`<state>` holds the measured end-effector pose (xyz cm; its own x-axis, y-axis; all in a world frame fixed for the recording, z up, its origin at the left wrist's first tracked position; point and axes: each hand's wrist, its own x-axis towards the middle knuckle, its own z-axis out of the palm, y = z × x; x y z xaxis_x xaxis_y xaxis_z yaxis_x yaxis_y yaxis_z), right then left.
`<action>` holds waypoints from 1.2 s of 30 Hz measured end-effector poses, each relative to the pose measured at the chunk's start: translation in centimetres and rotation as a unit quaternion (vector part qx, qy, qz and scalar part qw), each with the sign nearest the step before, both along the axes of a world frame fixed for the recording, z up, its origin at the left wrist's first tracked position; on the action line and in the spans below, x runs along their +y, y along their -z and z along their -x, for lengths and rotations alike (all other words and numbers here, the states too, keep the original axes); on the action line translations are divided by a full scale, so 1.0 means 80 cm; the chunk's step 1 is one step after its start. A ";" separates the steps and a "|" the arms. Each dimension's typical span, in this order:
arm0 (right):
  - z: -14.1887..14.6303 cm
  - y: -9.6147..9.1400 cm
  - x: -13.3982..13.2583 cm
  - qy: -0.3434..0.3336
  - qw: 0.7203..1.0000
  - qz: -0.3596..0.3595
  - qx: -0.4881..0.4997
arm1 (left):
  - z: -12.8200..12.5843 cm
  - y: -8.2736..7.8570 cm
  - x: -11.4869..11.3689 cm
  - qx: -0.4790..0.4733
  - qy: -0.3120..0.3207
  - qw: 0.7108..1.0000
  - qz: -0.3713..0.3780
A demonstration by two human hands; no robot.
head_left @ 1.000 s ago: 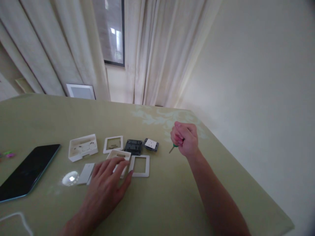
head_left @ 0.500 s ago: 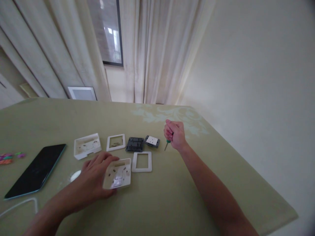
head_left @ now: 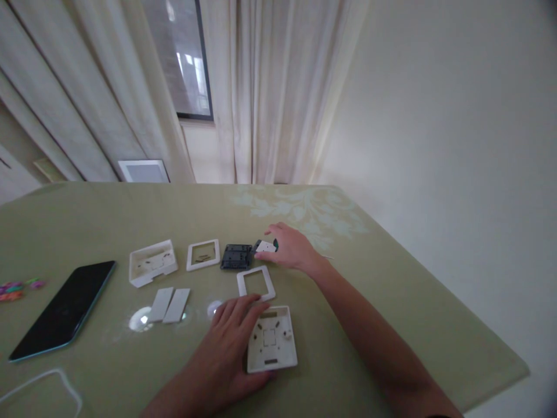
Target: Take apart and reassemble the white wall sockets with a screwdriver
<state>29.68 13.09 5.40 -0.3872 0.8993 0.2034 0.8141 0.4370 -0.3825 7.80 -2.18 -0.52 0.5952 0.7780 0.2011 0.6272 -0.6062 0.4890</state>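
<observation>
My left hand [head_left: 228,345] lies on the table, its fingers curled against the left side of a white square back box [head_left: 272,347] that sits open side up. My right hand [head_left: 290,249] is closed round a small green-handled screwdriver [head_left: 275,244]. Its fingertips rest on a small grey switch module with a white face [head_left: 264,247]. A white frame [head_left: 256,283] lies between the two hands. A black module [head_left: 236,256] sits just left of the switch module.
Left of these lie another white frame [head_left: 203,255], a second white back box [head_left: 153,263] and two white rocker plates [head_left: 169,305]. A black phone [head_left: 65,307] and coloured bits [head_left: 16,287] are at far left. The green table [head_left: 391,302] ends at right, near the wall.
My left hand has dragged the white back box rightward and toward me. My right hand has come down and left onto the switch module, still with the screwdriver.
</observation>
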 end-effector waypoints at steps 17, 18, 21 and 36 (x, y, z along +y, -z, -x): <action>-0.020 -0.070 -0.051 -0.159 0.982 0.088 -0.046 | 0.033 0.001 0.019 -0.093 -0.029 0.992 0.085; -0.017 -0.074 -0.068 -0.185 0.976 0.102 -0.044 | 0.031 0.004 0.019 -0.105 -0.032 0.990 0.089; -0.004 -0.061 -0.109 -0.208 0.965 0.128 -0.093 | 0.023 0.017 0.019 -0.128 -0.038 0.989 0.061; -0.017 -0.029 -0.116 -0.169 0.953 0.184 -0.172 | 0.032 0.011 0.020 -0.112 -0.038 0.991 0.055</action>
<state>31.05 3.79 7.75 -0.6547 0.6970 -0.2924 0.7550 0.5848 -0.2967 5.24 -0.60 -1.38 0.4833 0.8437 0.2337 0.5374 -0.4967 0.6815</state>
